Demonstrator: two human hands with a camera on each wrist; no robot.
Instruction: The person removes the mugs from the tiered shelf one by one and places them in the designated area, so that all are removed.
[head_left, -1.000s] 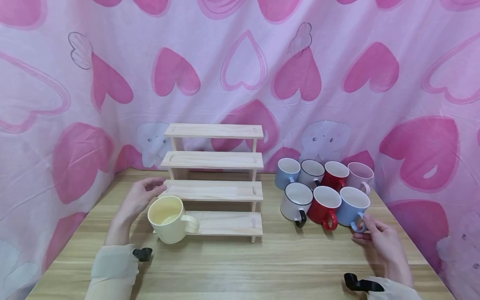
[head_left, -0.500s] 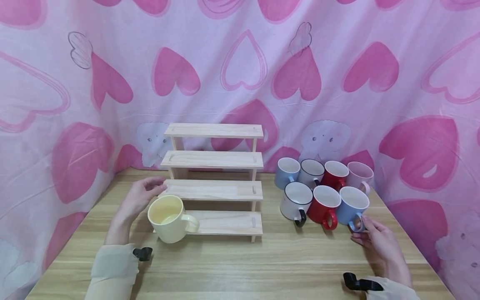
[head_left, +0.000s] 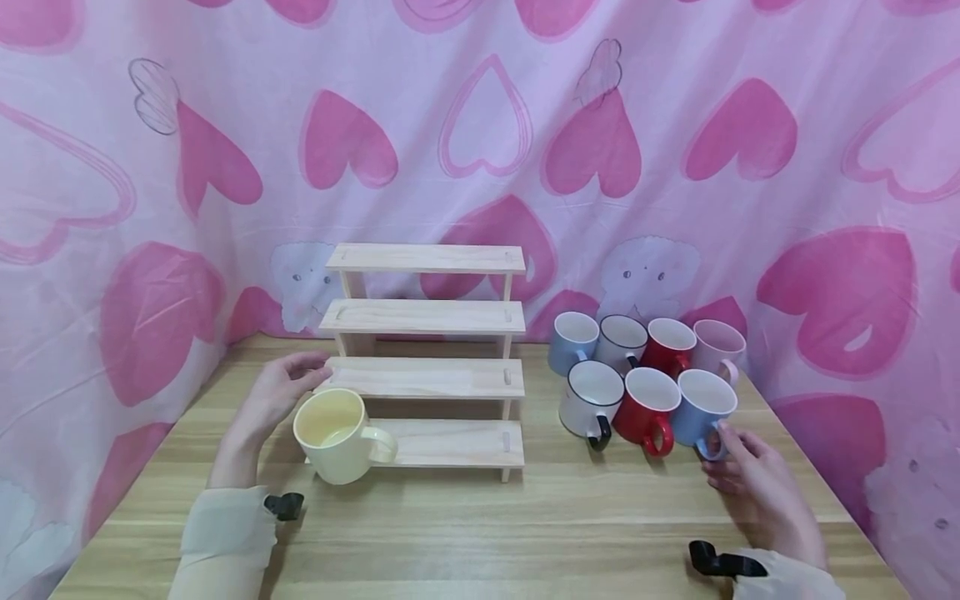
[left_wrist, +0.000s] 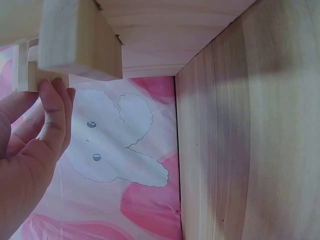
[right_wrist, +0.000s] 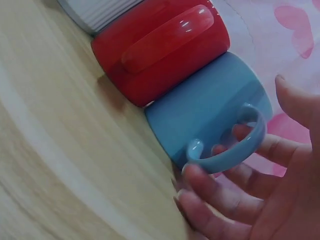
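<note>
My left hand (head_left: 279, 392) grips the left end of a stepped wooden shelf (head_left: 423, 377), at its second board from the bottom. In the left wrist view its bent fingers (left_wrist: 52, 117) are right at a board's end. A pale yellow mug (head_left: 330, 440) stands at the left of the lowest board, handle to the right. Far right, my right hand (head_left: 765, 483) holds the handle of a blue mug (head_left: 701, 408). In the right wrist view, fingertips show through the handle's loop (right_wrist: 235, 157), other fingers lie at its lower end, and the thumb stands apart.
Beside the blue mug stand a red mug (head_left: 641, 421) and a white mug with a dark rim (head_left: 583, 412). Behind them is a row of blue (head_left: 564, 354), white (head_left: 613, 343), red (head_left: 660, 354) and pink (head_left: 711, 350) mugs. A heart-patterned cloth (head_left: 480, 125) hangs behind the table (head_left: 480, 542).
The right hand shifts slightly left, and the blue mug's handle turns a little to the left with it. The left hand, the shelf and the yellow mug stay put.
</note>
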